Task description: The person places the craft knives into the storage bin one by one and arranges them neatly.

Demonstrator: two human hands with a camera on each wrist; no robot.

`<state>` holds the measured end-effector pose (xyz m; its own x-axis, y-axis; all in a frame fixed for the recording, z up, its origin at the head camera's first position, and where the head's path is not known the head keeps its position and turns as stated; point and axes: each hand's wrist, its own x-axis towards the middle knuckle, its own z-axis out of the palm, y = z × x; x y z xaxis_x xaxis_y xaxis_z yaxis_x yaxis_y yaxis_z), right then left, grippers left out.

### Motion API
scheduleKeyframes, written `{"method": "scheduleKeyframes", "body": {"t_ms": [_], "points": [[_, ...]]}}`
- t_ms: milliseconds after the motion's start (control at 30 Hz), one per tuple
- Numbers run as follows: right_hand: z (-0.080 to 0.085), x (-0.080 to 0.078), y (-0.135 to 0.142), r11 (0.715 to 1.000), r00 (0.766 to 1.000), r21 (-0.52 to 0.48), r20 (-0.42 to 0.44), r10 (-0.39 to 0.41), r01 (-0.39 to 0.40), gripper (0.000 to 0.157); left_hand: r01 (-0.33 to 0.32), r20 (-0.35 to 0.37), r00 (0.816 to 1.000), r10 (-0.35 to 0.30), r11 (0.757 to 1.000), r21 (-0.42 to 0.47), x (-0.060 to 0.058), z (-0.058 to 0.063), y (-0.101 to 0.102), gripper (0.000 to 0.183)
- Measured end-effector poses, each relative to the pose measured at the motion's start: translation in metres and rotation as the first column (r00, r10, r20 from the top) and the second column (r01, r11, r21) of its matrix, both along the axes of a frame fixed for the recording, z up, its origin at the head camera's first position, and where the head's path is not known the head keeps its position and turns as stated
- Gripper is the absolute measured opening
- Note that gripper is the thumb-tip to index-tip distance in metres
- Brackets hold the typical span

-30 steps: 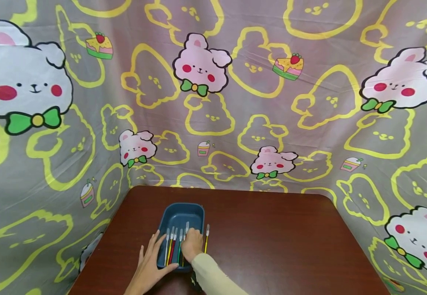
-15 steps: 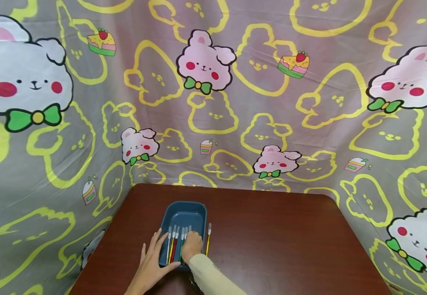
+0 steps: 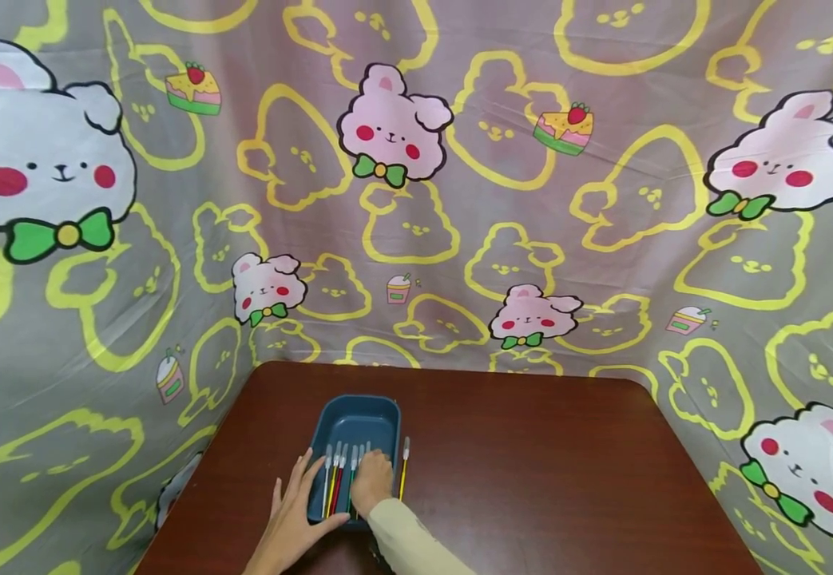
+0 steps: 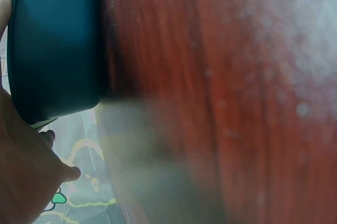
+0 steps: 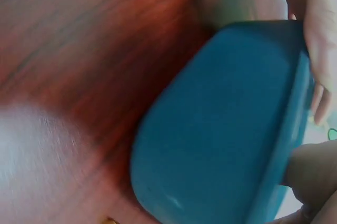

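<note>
A blue rectangular tray (image 3: pixel 364 406) stands on the table, holding several slim pens (image 3: pixel 335 483) with clear caps, side by side lengthwise. My left hand (image 3: pixel 292 511) lies at the tray's left front, fingers extended along the left rim and thumb along the near end. In the left wrist view part of this hand (image 4: pixel 26 171) shows beside the tray wall. My right hand (image 3: pixel 373 483) reaches inside at the right, curled fingers down on a pen (image 3: pixel 369 446) whose cap shows above the knuckles; its lower part is hidden. In the right wrist view my right fingers (image 5: pixel 313 174) overlap the rim.
Just right of the tray, a yellow pen (image 3: pixel 404 471) with a clear cap lies on the brown table (image 3: pixel 531 463). Grey cloth (image 3: pixel 416 224) printed with cartoon rabbits hangs around the table's back and sides.
The pen at my right hand has come down toward me, its cap now level with the others. My right hand has shifted slightly left; the left hand stays on the tray.
</note>
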<state>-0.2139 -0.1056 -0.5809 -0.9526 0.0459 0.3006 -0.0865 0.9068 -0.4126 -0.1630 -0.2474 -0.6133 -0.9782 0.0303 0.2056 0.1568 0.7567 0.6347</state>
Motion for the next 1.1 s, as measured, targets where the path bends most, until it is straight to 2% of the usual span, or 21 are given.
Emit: {"method": "scheduleKeyframes", "body": {"t_ms": [100,367,633,733,900,1100], "points": [[0.006,0.000,0.004,0.999,1.000,-0.029,-0.007,0.015,-0.016,0.021,-0.004,0.021,1.000,0.004,1.000,-0.005,0.000,-0.001,0.000,0.105],[0.034,-0.005,0.023,0.976,0.998,-0.210,-0.058,0.039,-0.050,0.032,-0.002,0.033,0.999,0.003,1.000,-0.031,0.003,0.001,-0.003,0.106],[0.050,-0.008,0.048,0.944,0.999,-0.326,-0.022,0.048,-0.052,0.032,-0.009,0.074,0.997,0.011,0.999,-0.035,0.002,-0.001,-0.004,0.107],[0.048,-0.008,0.057,0.937,1.000,-0.348,-0.016,0.021,-0.025,0.030,-0.011,0.096,0.995,0.014,0.999,-0.033,0.000,-0.001,-0.004,0.108],[0.037,-0.007,0.071,0.929,0.999,-0.370,-0.032,-0.029,0.015,0.023,-0.006,0.104,0.995,0.010,0.999,-0.036,-0.001,0.000,-0.003,0.109],[0.028,-0.008,0.087,0.913,0.997,-0.408,-0.054,-0.047,0.020,0.022,-0.004,0.096,0.995,0.007,0.999,-0.036,-0.002,0.002,0.000,0.107]]}}
